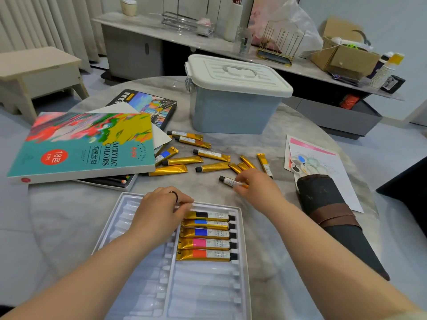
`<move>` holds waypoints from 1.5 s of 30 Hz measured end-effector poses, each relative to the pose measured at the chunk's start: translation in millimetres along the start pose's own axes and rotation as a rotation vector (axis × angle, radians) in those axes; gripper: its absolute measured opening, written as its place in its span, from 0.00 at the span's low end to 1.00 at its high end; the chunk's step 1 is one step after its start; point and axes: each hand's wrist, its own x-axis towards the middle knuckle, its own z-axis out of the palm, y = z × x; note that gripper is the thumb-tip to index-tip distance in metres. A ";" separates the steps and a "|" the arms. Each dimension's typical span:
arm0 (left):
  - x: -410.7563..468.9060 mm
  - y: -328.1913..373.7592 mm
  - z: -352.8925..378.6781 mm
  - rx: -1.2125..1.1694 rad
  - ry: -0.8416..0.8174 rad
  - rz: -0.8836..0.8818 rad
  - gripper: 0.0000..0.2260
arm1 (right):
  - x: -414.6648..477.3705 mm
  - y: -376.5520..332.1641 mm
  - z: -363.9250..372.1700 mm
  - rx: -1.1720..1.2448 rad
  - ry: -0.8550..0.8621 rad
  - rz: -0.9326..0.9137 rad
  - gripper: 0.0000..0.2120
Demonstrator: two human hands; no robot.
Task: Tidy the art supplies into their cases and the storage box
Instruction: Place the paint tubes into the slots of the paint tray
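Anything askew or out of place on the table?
Gold paint tubes lie scattered at mixed angles mid-table; only five show in the tray. The acrylic box lies askew atop a pencil tin. No spill visible.

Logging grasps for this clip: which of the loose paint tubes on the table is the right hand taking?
The tube nearest the tray, black cap pointing left; the right hand pinches its far end. The other loose tubes lie farther back, none held.

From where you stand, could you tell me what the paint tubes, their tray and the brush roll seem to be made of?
Paint tubes: probably thin metal, glossy gold with creased ends. Tray: thin moulded white plastic, semi-glossy ribbed slots. Brush roll: matte dark fabric, perhaps canvas, with brown straps.
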 end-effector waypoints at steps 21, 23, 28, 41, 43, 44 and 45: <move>-56.4 45.8 -15.0 0.056 -0.066 0.213 0.33 | -78.2 -32.9 -0.1 0.965 -0.115 0.307 0.11; -69.4 44.4 -4.5 0.081 -0.023 0.305 0.25 | -93.6 -29.5 5.0 1.046 -0.132 0.372 0.10; -80.7 38.7 -0.6 0.201 -0.058 0.423 0.16 | -121.7 -20.8 7.6 1.082 -0.209 0.363 0.07; -76.7 9.7 10.6 0.458 -0.095 0.554 0.11 | -137.5 7.3 29.5 0.070 -0.079 -0.255 0.14; -76.7 9.3 13.4 0.447 -0.068 0.554 0.11 | -134.4 5.0 30.0 0.021 -0.063 -0.263 0.14; -76.7 9.7 13.2 0.451 -0.043 0.546 0.07 | -133.1 4.7 30.9 -0.001 -0.054 -0.263 0.13; -76.3 9.3 13.7 0.446 -0.035 0.555 0.06 | -132.2 3.6 30.8 -0.017 -0.051 -0.260 0.13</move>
